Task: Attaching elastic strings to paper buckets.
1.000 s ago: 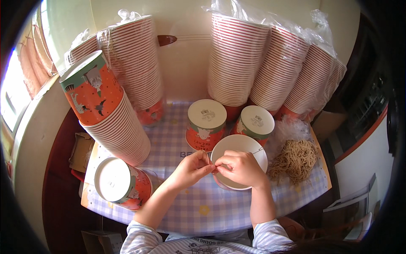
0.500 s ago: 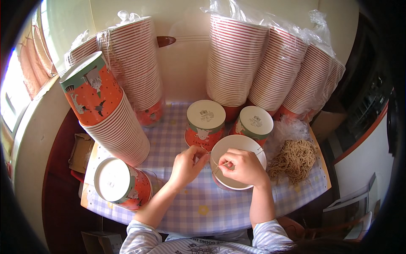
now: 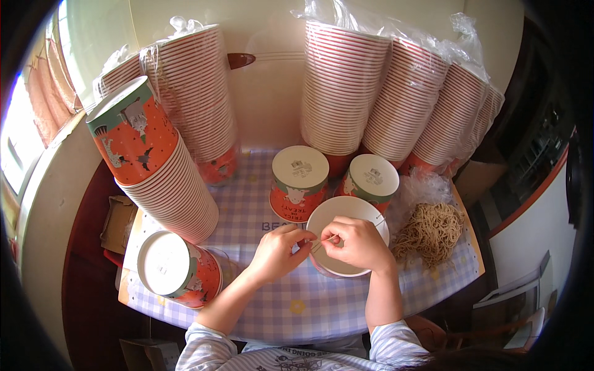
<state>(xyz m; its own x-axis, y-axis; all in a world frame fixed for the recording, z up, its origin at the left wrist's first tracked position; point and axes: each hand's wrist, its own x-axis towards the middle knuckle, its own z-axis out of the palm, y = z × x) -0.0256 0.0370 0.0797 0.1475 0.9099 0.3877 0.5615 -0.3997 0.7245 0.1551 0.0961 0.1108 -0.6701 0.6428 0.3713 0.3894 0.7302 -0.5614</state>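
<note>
My left hand (image 3: 281, 252) pinches one part of a thin tan cord (image 3: 317, 245) between thumb and fingers. My right hand (image 3: 357, 245) pinches the same cord close by, so the fingertips nearly meet. Both are above the near left part of an open white-lined paper bucket (image 3: 356, 207), which stands mouth up. A short thin piece (image 3: 380, 220) shows at that bucket's right rim; I cannot tell its material. Right of it lies a tangled heap of tan cords (image 3: 431, 232). Beyond stand two upside-down orange and green printed buckets, one left (image 3: 299, 185) and one right (image 3: 373, 176).
Another upturned bucket (image 3: 201, 272) stands at the near left, with a thin loop beside it. Behind it leans a tall nested stack (image 3: 170, 185). Plastic-wrapped stacks rise at the back left (image 3: 198, 99) and back right (image 3: 346, 93). A checked cloth (image 3: 278, 309) covers the table.
My left hand has moved right, toward my right hand, bringing the pinched parts of the cord closer together. My right hand stays nearly in place.
</note>
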